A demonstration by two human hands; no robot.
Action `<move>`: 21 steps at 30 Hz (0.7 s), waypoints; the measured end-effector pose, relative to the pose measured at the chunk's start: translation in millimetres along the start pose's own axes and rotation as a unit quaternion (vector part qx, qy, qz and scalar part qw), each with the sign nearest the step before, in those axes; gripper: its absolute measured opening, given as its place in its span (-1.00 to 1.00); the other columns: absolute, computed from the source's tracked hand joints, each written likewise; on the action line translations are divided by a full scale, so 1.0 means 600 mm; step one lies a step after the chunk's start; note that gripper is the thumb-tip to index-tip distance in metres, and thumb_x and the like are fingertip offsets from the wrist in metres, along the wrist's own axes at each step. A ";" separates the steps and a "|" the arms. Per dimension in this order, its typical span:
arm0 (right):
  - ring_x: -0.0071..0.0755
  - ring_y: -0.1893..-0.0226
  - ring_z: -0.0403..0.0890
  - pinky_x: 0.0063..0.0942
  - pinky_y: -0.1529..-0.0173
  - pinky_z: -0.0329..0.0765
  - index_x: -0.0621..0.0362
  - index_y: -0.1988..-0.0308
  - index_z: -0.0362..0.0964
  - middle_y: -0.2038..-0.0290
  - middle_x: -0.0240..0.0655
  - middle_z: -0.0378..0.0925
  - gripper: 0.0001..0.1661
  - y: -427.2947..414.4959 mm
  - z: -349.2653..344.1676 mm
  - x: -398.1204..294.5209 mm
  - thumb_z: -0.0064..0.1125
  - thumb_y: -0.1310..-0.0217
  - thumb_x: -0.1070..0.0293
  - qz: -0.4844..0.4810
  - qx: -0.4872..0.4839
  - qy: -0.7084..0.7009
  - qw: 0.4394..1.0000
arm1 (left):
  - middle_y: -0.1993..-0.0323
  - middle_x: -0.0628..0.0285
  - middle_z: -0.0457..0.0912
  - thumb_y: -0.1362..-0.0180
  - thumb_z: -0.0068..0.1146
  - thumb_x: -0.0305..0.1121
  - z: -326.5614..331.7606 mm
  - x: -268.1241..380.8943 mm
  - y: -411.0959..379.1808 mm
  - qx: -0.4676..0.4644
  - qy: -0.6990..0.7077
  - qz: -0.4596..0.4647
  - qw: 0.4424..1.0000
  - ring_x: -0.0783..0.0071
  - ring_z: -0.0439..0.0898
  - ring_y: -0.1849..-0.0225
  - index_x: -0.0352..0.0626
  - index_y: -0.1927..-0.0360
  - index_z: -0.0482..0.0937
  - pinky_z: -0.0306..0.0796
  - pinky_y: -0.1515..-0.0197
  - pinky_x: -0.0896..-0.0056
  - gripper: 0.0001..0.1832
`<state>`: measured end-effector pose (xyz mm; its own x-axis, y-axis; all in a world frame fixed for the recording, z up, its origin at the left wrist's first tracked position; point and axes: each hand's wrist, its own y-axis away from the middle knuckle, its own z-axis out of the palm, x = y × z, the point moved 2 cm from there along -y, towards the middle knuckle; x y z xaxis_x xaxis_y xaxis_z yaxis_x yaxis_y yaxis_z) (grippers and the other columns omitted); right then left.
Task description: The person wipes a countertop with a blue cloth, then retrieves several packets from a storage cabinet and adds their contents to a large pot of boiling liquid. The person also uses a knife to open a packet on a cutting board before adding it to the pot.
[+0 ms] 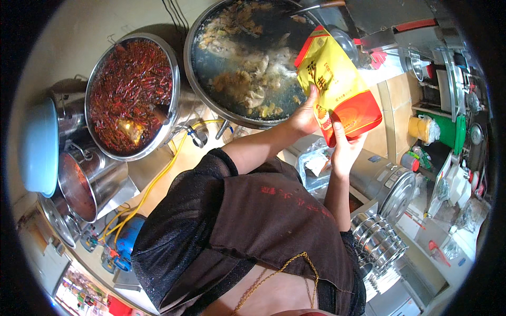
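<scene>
A yellow and red foil pouch [338, 85] with printed writing is held up between both hands. My left hand [306, 116] grips its left edge, thumb on the printed face. At the lower edge my right hand [348, 152] pinches the pouch, thumb in front. Whether the pouch is sealed or cut, I cannot tell. Its upper left part overlaps the right side of a wide steel pot [192, 75]. In that pot lies dark liquid with pale meat pieces [255, 65] and yellowish bits, partly hidden by the pouch.
To the left stands a steel pot [177, 79] of red chillies in oil. A blue basin [39, 146], an open steel pot [95, 197], yellow hoses [168, 168] and a blue gas cylinder [130, 237] are lower left. At right are a steel drum [375, 177] and stacked steel containers [379, 241].
</scene>
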<state>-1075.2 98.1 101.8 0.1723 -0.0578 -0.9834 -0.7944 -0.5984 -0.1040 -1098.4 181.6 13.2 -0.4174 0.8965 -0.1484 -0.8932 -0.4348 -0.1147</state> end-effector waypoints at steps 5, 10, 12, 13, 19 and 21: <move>-0.34 0.10 0.45 -0.39 -0.02 0.38 0.34 -0.02 0.20 0.07 -0.18 0.39 -0.52 -0.035 -0.004 -0.003 0.12 -0.10 0.48 0.054 -0.011 -0.056 0.997 | -0.21 0.22 0.23 -0.11 -0.29 0.22 0.002 0.005 0.001 0.024 -0.066 0.025 0.997 0.30 0.20 -0.23 -0.10 -0.23 0.09 0.07 -0.25 0.14 -0.25; -0.32 0.12 0.46 -0.37 -0.01 0.39 0.37 -0.01 0.22 0.09 -0.18 0.41 -0.57 -0.028 -0.009 -0.016 0.06 -0.16 0.43 0.022 -0.018 -0.055 0.998 | -0.22 0.18 0.21 -0.04 -0.32 0.32 0.023 0.020 0.003 -0.092 -0.077 0.052 0.991 0.29 0.17 -0.25 -0.09 -0.25 0.04 0.04 -0.27 0.12 -0.15; -0.31 0.09 0.44 -0.34 -0.04 0.37 0.36 -0.02 0.21 0.07 -0.17 0.39 -0.56 -0.026 -0.009 -0.019 0.05 -0.17 0.41 0.020 -0.020 -0.059 0.998 | -0.17 0.21 0.28 -0.08 -0.34 0.29 0.010 0.028 0.003 -0.029 -0.057 0.065 0.996 0.34 0.26 -0.20 -0.08 -0.21 0.11 0.09 -0.24 0.16 -0.22; -0.31 0.08 0.44 -0.34 -0.04 0.37 0.36 -0.02 0.21 0.06 -0.17 0.39 -0.56 -0.028 -0.009 -0.011 0.05 -0.17 0.40 0.014 -0.022 -0.065 0.998 | -0.15 0.22 0.30 -0.09 -0.34 0.28 0.005 0.034 -0.004 -0.002 -0.074 0.077 0.994 0.36 0.28 -0.18 -0.08 -0.20 0.13 0.11 -0.23 0.18 -0.24; -0.30 0.08 0.43 -0.32 -0.05 0.37 0.35 -0.02 0.20 0.05 -0.16 0.37 -0.54 -0.021 -0.011 0.014 0.04 -0.19 0.33 -0.019 -0.046 -0.074 0.996 | -0.09 0.31 0.39 -0.12 -0.34 0.23 -0.021 0.036 0.002 0.056 -0.153 0.114 0.980 0.41 0.36 -0.11 -0.04 -0.15 0.21 0.17 -0.19 0.22 -0.32; -0.30 0.08 0.44 -0.32 -0.03 0.38 0.35 -0.02 0.20 0.05 -0.16 0.37 -0.54 -0.022 -0.015 0.013 0.04 -0.19 0.32 -0.016 -0.026 -0.089 0.996 | -0.08 0.32 0.39 -0.13 -0.35 0.22 -0.014 0.037 0.003 0.082 -0.169 0.112 0.976 0.41 0.37 -0.10 -0.02 -0.14 0.21 0.19 -0.17 0.23 -0.34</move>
<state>-1058.2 98.2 97.0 0.0874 0.1030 -0.9908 -0.7580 -0.6385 -0.1332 -1107.5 199.9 1.4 -0.6123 0.7688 0.1845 -0.7760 -0.6291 0.0458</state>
